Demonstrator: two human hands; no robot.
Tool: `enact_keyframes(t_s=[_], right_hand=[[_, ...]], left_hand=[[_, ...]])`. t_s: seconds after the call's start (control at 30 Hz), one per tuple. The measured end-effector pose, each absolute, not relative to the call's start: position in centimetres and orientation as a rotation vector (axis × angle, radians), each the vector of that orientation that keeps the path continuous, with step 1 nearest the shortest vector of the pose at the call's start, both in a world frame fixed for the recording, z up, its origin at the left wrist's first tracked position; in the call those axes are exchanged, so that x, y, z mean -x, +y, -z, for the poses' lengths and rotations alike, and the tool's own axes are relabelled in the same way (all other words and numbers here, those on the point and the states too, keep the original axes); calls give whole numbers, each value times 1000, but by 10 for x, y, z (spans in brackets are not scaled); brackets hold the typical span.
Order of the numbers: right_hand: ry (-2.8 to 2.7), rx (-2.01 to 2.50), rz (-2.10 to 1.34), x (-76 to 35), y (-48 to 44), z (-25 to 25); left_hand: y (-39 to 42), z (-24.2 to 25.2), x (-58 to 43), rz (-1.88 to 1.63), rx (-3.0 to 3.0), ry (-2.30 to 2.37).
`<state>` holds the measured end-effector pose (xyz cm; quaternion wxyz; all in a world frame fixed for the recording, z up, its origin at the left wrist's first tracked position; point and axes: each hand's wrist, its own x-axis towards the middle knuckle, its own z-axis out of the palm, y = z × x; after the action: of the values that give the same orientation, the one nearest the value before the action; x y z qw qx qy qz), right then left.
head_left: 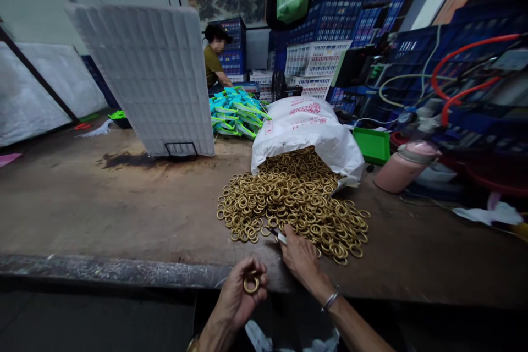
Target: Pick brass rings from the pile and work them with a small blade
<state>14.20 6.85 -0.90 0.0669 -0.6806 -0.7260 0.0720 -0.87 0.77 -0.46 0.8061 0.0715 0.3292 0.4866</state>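
Observation:
My left hand point(241, 292) is curled, palm up, just off the table's front edge. In it lies a gold ring point(251, 284), with what looks like another ring behind it. My right hand point(301, 256) grips a small knife-like tool point(277, 235) with a pale handle and a dark tip. That tip reaches the near edge of a heap of gold rings point(289, 198). The rings spill out of the open mouth of a white printed sack point(301, 121) lying on the table.
A white ribbed panel point(152, 77) stands upright on the brown table point(103, 214). Behind the sack lie bundled blue-and-green pieces point(237, 113), near another person point(214, 63). A green tray point(371, 144), a pink bottle point(406, 165) and red hoses point(449, 74) are at the right.

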Motion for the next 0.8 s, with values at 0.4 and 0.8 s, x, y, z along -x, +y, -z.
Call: enact_keyframes(t_s=[0.4, 0.8], right_hand=[[-1975, 1468, -686, -143, 53, 12], [-1810, 1305, -904, -135, 43, 6]], left_hand=[[15, 3, -2, -1093, -389, 897], [17, 1, -8, -1097, -644, 1032]])
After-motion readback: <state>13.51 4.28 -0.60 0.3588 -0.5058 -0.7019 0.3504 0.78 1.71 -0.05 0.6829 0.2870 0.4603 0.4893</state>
